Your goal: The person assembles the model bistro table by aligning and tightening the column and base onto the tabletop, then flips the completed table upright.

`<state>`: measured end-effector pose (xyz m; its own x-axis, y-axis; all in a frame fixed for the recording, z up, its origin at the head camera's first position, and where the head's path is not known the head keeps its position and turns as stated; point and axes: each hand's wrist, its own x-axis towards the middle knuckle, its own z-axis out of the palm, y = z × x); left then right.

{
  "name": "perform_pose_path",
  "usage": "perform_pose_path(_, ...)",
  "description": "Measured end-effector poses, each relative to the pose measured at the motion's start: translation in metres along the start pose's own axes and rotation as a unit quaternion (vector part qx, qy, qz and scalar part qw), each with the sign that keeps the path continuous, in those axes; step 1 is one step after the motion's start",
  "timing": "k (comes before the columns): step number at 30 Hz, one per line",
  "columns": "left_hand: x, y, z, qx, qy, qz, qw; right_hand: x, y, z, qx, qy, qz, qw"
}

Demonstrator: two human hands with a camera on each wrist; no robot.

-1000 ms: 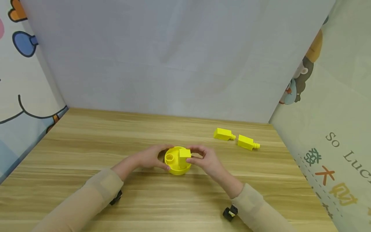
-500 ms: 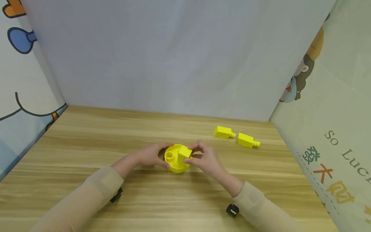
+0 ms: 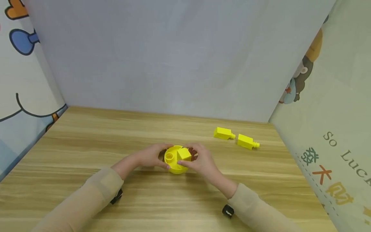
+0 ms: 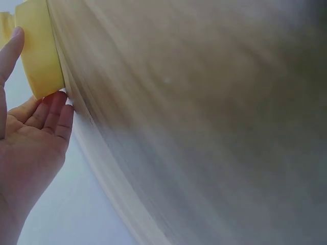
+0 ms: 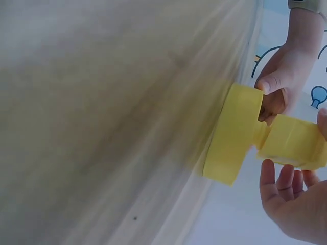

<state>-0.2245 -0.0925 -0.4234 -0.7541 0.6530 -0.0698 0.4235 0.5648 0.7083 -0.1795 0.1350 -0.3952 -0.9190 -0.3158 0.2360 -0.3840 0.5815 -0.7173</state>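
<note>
A round, shallow yellow base [image 3: 177, 171] sits on the wooden table, with a short ring-shaped socket [image 3: 169, 157] at its left inside. My left hand [image 3: 150, 156] grips its left side, thumb near the front and fingers at the back. On the right of the base stands a yellow square block [image 3: 184, 154], narrow neck downward. My right hand [image 3: 204, 162] holds this block between thumb and fingers. In the right wrist view the block [image 5: 294, 140] stands off the base [image 5: 232, 135] on its neck; where the neck meets the base is partly hidden.
Two similar yellow blocks, one nearer the middle [image 3: 223, 133] and one farther right [image 3: 245, 141], lie on their sides at the back right, ridged necks pointing right. A pale cloth backdrop [image 3: 168, 64] rises behind the table [image 3: 121, 129], with printed cloths at both sides.
The block has turned on the base, its top now angled differently. My right thumb has moved left across its front. My left hand stays on the base.
</note>
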Motion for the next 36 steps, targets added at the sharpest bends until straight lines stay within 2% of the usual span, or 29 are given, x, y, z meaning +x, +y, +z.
perform_pose_path(7, 0.002, -0.003, 0.002, -0.016, 0.003, 0.004, 0.9999, 0.009, 0.000, 0.006, -0.035, -0.008, 0.012, 0.9993)
perform_pose_path(14, 0.002, 0.000, 0.000, -0.020, -0.003, -0.005, 0.9998, 0.008, 0.000, 0.010, -0.040, -0.015, 0.031, 0.9986)
perform_pose_path(17, 0.002, 0.001, 0.000, -0.019, -0.006, -0.008, 0.9998, 0.008, 0.002, 0.007, -0.017, -0.040, 0.024, 0.9988)
perform_pose_path(19, 0.002, 0.001, 0.000, -0.022, -0.007, -0.009, 0.9997, 0.008, 0.004, 0.002, 0.010, -0.066, -0.006, 0.9978)
perform_pose_path(21, 0.002, 0.001, 0.000, -0.025, -0.008, -0.010, 0.9996, 0.009, 0.007, -0.006, 0.034, -0.097, -0.063, 0.9927)
perform_pose_path(25, 0.001, 0.001, 0.000, -0.026, -0.006, -0.006, 0.9996, 0.012, 0.013, -0.019, 0.028, -0.140, -0.200, 0.9693)
perform_pose_path(27, 0.000, 0.002, -0.001, -0.027, -0.006, -0.005, 0.9996, 0.013, 0.015, -0.023, 0.008, -0.150, -0.241, 0.9588)
perform_pose_path(29, 0.000, 0.002, 0.000, -0.026, -0.004, -0.006, 0.9996, 0.014, 0.018, -0.025, -0.009, -0.152, -0.259, 0.9537)
perform_pose_path(31, 0.000, 0.002, 0.000, -0.027, -0.003, -0.008, 0.9996, 0.015, 0.019, -0.026, -0.023, -0.150, -0.262, 0.9530)
perform_pose_path(33, 0.000, 0.002, 0.001, -0.025, -0.001, -0.011, 0.9996, 0.016, 0.020, -0.026, -0.030, -0.142, -0.253, 0.9566)
perform_pose_path(36, 0.001, 0.002, 0.002, -0.021, 0.001, -0.016, 0.9996, 0.016, 0.020, -0.024, -0.037, -0.115, -0.222, 0.9676)
